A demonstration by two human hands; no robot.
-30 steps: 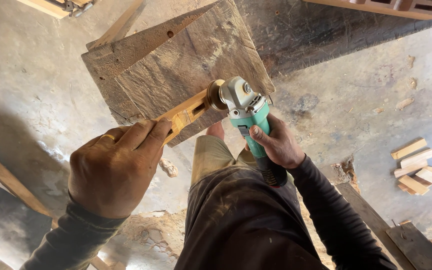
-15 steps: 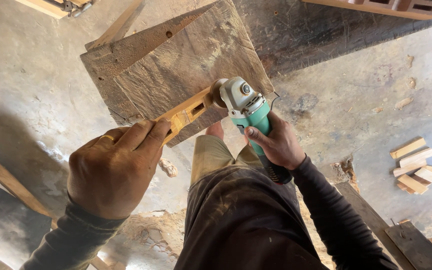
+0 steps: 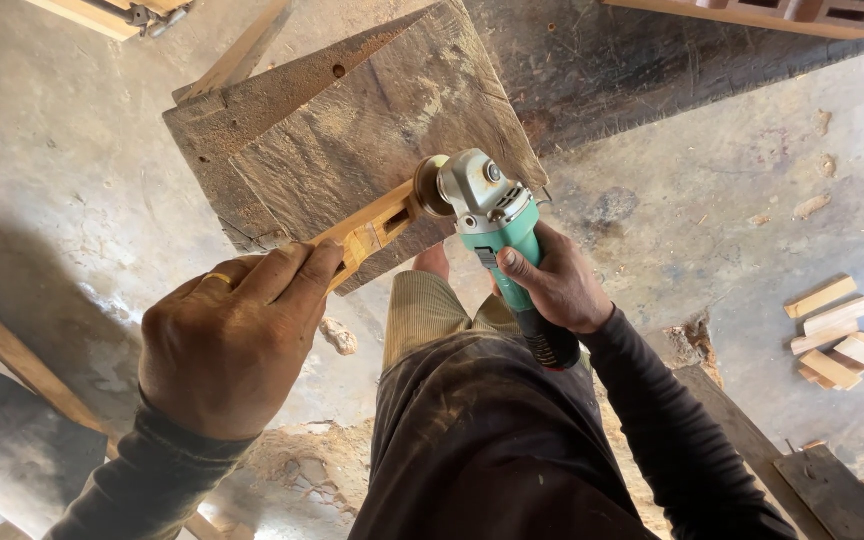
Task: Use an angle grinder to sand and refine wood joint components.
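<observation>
1. While the left hand (image 3: pixel 237 345) sits big in the lower left of the frame, its fingers are wrapped tight round the near end of a pale wooden piece (image 3: pixel 367 232), so that hand is fully closed on it.
2. That piece runs on a diagonal, from the left-hand knuckles up and to the right toward the middle of the frame. Looks like it has a slot or notch cut in it about midway.
3. Its far end meets the sanding disc (image 3: pixel 430 187) of a green angle grinder (image 3: pixel 497 225). Touching, as far as I can tell.
4. The right hand (image 3: pixel 557 285) is curled shut round the grinder body, just right of centre, thumb up along the green casing.
5. So the grinder's long axis slants from lower right up to the left, and the wood's from lower left up to the right; they meet at the disc.
6. Both sit over a rough, dark wooden block (image 3: pixel 352 130) in the upper middle, which serves as the bench.
7. Small offcuts (image 3: pixel 842 335) lie well apart on the concrete floor (image 3: pixel 712 220), right edge of frame.
</observation>
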